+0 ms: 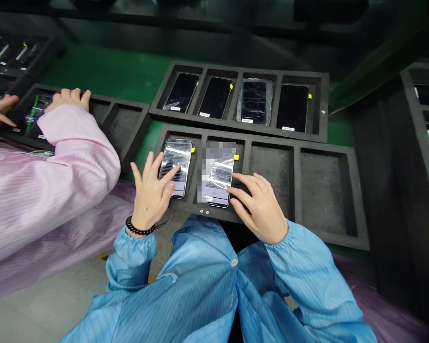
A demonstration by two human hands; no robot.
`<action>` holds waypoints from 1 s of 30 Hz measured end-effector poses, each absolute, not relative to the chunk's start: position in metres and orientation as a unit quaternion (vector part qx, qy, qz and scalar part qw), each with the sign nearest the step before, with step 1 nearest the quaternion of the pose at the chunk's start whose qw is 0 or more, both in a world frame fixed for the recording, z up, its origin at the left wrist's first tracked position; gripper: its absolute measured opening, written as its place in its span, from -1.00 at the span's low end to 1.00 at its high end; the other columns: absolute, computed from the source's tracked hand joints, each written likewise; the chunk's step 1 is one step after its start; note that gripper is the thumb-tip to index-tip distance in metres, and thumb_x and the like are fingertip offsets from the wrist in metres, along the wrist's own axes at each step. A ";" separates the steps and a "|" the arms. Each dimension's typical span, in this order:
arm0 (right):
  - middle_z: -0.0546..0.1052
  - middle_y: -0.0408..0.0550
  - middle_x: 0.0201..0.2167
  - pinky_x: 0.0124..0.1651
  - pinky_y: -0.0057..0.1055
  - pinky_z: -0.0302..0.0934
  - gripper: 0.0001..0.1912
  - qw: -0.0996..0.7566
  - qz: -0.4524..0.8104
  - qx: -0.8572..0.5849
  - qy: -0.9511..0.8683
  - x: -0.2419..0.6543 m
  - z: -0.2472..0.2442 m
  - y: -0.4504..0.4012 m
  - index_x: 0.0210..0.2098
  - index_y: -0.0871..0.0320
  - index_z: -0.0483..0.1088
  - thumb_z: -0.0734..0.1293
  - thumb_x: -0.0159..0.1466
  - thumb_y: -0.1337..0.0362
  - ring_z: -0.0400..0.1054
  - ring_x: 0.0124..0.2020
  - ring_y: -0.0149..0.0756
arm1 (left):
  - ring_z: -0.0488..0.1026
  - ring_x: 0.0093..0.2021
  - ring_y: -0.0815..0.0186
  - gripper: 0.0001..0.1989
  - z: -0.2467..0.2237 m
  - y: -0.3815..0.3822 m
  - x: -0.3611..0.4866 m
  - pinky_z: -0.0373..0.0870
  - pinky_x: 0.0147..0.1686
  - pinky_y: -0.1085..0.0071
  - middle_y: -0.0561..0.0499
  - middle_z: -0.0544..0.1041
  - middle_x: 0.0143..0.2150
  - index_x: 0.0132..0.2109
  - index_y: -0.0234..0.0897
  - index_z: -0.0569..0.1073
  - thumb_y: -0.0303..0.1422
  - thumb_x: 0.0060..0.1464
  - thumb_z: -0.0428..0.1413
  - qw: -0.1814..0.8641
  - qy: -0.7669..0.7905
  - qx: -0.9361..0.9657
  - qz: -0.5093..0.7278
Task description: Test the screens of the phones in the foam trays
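Note:
A black foam tray point(296, 181) lies in front of me, its two left compartments each holding a phone with a lit screen and a yellow tab. My left hand point(152, 190) is over the leftmost phone point(177, 155), fingers spread, the index fingertip at its screen. The second phone point(219, 178), partly pixelated, lies in the compartment beside it. At that phone's right edge is my right hand point(260, 205), its fingers apart and fingertips at the edge. Neither hand holds anything.
Behind, a second foam tray point(323, 107) holds several dark phones, one in clear wrap point(254, 102). At left, a person's pink sleeve point(78, 147) and hands reach over another tray point(128, 102). More phones sit in a rack at the right edge point(407, 90).

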State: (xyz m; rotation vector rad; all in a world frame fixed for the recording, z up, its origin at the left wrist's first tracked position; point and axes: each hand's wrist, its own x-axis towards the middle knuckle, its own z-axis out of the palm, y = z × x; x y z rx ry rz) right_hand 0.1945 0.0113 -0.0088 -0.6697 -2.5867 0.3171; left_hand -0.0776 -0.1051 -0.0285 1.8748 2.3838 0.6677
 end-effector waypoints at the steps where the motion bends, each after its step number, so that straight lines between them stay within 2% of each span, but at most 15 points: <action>1: 0.50 0.16 0.17 0.28 0.05 0.21 -0.73 0.224 0.115 -0.243 -0.937 0.194 -0.009 0.011 -0.05 0.18 0.52 0.20 0.45 0.27 0.38 0.13 -0.08 | -0.19 0.54 -0.02 -0.33 -0.027 -0.104 -0.076 -0.51 0.45 -0.21 -0.09 0.05 0.52 0.31 -0.12 0.40 0.05 0.38 -0.36 0.019 0.763 0.606 0.224; 5: 0.50 0.17 0.17 0.28 0.05 0.22 -0.73 0.224 0.119 -0.243 -0.936 0.194 -0.008 0.011 -0.05 0.18 0.52 0.20 0.45 0.28 0.38 0.13 -0.07 | -0.17 0.54 -0.03 -0.33 -0.027 -0.106 -0.075 -0.47 0.48 -0.13 -0.06 0.07 0.51 0.34 -0.16 0.35 0.03 0.39 -0.38 -0.009 0.786 0.561 0.260; 9: 0.50 0.14 0.17 0.28 0.05 0.22 -0.73 0.220 0.120 -0.245 -0.936 0.194 -0.007 0.011 -0.04 0.16 0.51 0.20 0.45 0.27 0.39 0.13 -0.09 | -0.17 0.54 -0.07 -0.36 -0.031 -0.110 -0.080 -0.47 0.45 -0.24 -0.19 0.11 0.49 0.26 -0.22 0.43 -0.02 0.40 -0.34 -0.020 0.807 0.534 0.253; 14: 0.51 0.17 0.15 0.28 0.04 0.22 -0.74 0.226 0.116 -0.241 -0.937 0.194 -0.008 0.011 -0.05 0.19 0.52 0.21 0.44 0.28 0.40 0.11 -0.09 | -0.21 0.54 -0.07 -0.35 -0.029 -0.110 -0.075 -0.48 0.44 -0.25 -0.22 0.06 0.50 0.31 -0.23 0.39 -0.02 0.40 -0.34 -0.020 0.799 0.552 0.239; 20: 0.50 0.15 0.16 0.28 0.02 0.22 -0.74 0.227 0.108 -0.239 -0.938 0.195 -0.008 0.012 -0.05 0.18 0.52 0.21 0.44 0.28 0.39 0.12 -0.11 | -0.25 0.55 -0.07 -0.39 -0.028 -0.106 -0.071 -0.55 0.42 -0.27 -0.09 -0.02 0.53 0.29 -0.09 0.42 0.00 0.39 -0.32 -0.012 0.751 0.624 0.215; 25: 0.50 0.14 0.18 0.29 0.05 0.21 -0.74 0.216 0.120 -0.242 -0.938 0.195 -0.008 0.012 -0.04 0.15 0.51 0.20 0.45 0.27 0.38 0.12 -0.10 | -0.25 0.55 -0.09 -0.39 -0.028 -0.105 -0.071 -0.52 0.41 -0.31 -0.10 -0.04 0.54 0.30 -0.07 0.41 0.00 0.39 -0.32 0.004 0.745 0.640 0.189; 30: 0.50 0.16 0.17 0.29 0.05 0.21 -0.74 0.220 0.119 -0.241 -0.938 0.195 -0.009 0.011 -0.05 0.17 0.52 0.20 0.45 0.27 0.39 0.12 -0.09 | -0.21 0.55 -0.04 -0.34 -0.028 -0.105 -0.070 -0.48 0.43 -0.25 -0.16 0.00 0.52 0.40 -0.11 0.24 0.04 0.38 -0.36 0.008 0.756 0.610 0.238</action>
